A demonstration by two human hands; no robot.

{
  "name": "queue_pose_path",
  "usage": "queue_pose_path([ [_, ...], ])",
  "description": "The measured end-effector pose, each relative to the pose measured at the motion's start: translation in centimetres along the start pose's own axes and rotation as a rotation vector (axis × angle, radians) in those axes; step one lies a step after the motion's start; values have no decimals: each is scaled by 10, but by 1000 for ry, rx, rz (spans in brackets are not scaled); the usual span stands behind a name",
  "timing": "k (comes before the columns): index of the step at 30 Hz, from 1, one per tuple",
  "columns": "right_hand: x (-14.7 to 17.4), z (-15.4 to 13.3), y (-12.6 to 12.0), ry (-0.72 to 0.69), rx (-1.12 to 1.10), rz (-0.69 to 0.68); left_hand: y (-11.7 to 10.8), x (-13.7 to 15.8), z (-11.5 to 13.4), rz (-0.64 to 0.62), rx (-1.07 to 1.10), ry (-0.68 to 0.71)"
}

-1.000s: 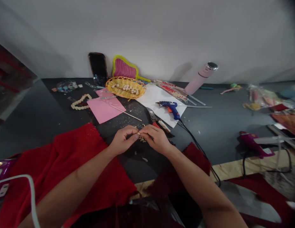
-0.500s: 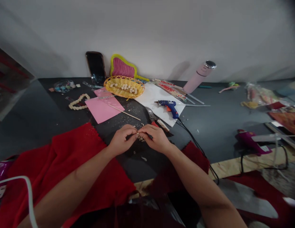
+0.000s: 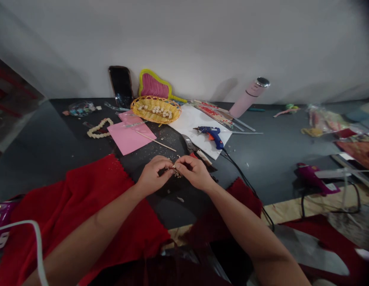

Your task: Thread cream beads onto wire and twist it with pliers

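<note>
My left hand (image 3: 155,173) and my right hand (image 3: 194,171) meet fingertip to fingertip over the dark table. Both are closed in a pinch on a tiny pale piece (image 3: 174,167), too small to make out well. Just beneath the fingers lies a small pile of cut wooden bits (image 3: 177,174), partly hidden by the hands. Behind my right hand rest pliers-like cutters (image 3: 189,145) with red on the handles. A thin wooden stick (image 3: 160,145) lies beyond my left hand.
A blue glue gun (image 3: 211,134) lies on white paper (image 3: 184,119), its cord running right. Further back are a yellow basket (image 3: 148,116) with pale clusters, pink paper (image 3: 127,137), a phone (image 3: 121,85) and a pink bottle (image 3: 246,97). Red cloth (image 3: 98,198) covers the front left.
My right fingertips have drawn slightly apart from the left ones, and a pale bit shows between them. Objects on the table have stayed in place.
</note>
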State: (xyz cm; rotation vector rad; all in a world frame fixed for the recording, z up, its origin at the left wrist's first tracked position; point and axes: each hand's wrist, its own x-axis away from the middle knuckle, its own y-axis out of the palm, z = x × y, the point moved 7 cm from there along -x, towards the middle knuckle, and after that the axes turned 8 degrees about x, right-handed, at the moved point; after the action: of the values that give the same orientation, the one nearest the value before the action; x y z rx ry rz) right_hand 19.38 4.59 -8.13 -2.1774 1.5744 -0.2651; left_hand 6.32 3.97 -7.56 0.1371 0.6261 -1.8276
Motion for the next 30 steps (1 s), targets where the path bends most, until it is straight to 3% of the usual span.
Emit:
queue_pose_path([
  [7,0,11,6,89,-213,-34,-4,0,-3,52,20,-30],
  [16,0,10,11,146,-408,-74,-7,0,4,89,-20,33],
  [24,6,11,31,316,-914,-138,-8,2,6,119,59,9],
  [30,10,11,37,376,-984,-172,-8,4,4,147,126,-8],
])
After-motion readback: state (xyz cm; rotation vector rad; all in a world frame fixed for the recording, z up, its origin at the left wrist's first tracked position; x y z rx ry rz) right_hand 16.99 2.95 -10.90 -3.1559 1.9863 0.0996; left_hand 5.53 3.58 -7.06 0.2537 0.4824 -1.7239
